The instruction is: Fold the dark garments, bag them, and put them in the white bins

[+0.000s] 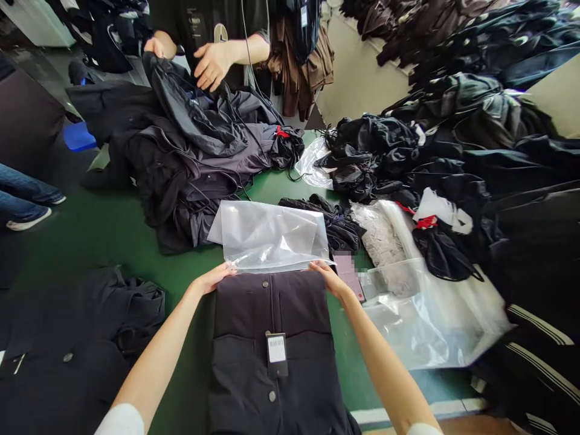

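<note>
A clear plastic bag (274, 232) lies flat just beyond the folded black jacket (240, 362). The bag's near edge meets the jacket's far end. My left hand (215, 278) pinches the left corner of that edge, and my right hand (324, 275) pinches the right corner. Both hands are closed on the bag, one at each side of the jacket's far end. Metal snap buttons run down the jacket's front. A dark hang tag (277, 355) with a white barcode label rests on it.
Opposite me, a co-worker's hands (212, 63) handle a dark garment on a heap of dark clothes (181, 175). More clear bags (408, 332) and black pouches (444, 248) lie to the right. Another black garment (54, 362) is at the left on the green table (185, 338).
</note>
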Demonstrator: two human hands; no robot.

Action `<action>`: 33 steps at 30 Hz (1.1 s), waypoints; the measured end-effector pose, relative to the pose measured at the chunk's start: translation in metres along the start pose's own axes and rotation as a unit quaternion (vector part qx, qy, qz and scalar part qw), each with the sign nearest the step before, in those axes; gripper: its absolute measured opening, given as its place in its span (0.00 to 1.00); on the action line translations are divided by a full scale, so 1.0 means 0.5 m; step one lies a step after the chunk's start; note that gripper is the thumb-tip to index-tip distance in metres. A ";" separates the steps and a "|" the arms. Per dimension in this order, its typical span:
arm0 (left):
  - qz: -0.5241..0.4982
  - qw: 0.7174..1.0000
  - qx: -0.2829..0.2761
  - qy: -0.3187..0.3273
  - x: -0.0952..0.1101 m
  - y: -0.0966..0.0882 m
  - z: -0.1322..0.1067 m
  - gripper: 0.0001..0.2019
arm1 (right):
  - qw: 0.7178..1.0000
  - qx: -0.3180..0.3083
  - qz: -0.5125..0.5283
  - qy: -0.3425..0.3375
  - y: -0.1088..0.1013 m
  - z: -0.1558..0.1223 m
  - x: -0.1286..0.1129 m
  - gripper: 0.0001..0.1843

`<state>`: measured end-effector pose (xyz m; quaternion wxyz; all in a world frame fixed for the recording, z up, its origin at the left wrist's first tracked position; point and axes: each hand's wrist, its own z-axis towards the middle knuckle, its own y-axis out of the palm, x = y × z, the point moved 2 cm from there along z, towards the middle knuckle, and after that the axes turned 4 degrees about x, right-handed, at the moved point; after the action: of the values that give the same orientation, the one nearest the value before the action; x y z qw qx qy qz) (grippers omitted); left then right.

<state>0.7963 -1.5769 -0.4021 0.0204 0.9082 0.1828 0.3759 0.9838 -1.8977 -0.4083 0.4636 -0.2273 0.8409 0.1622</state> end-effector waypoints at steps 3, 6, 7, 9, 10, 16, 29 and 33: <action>-0.025 1.000 0.011 0.013 -0.019 -0.004 0.000 0.24 | 0.999 0.000 0.048 0.017 0.013 -0.005 0.014 0.19; -0.063 0.998 -0.010 0.010 -0.040 0.000 -0.012 0.24 | 0.998 0.033 0.046 -0.008 0.022 -0.017 0.025 0.18; -0.073 0.997 -0.022 0.012 -0.048 0.002 -0.017 0.23 | 0.998 0.045 0.047 -0.012 0.024 -0.022 0.029 0.17; -0.085 0.996 -0.031 0.025 -0.063 0.007 -0.023 0.21 | 0.996 0.067 0.053 -0.012 0.027 -0.032 0.038 0.15; -0.086 0.995 -0.024 0.034 -0.071 0.008 -0.025 0.20 | 0.996 0.072 0.055 -0.013 0.029 -0.037 0.043 0.14; -0.101 0.991 0.050 0.065 -0.108 0.015 -0.021 0.26 | 0.996 0.054 0.020 -0.070 0.043 -0.054 0.068 0.12; -0.184 0.961 0.149 0.145 -0.143 0.011 -0.011 0.26 | 0.983 0.134 0.055 -0.111 0.053 -0.047 0.084 0.12; -0.177 0.967 0.144 0.111 -0.147 0.001 -0.036 0.21 | 0.987 0.125 0.052 -0.089 0.042 -0.073 0.081 0.13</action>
<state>0.7363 -1.6048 -0.4387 -0.0646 0.8072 0.3943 0.4344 0.9278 -1.9069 -0.4228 0.5521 -0.1085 0.8208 0.0991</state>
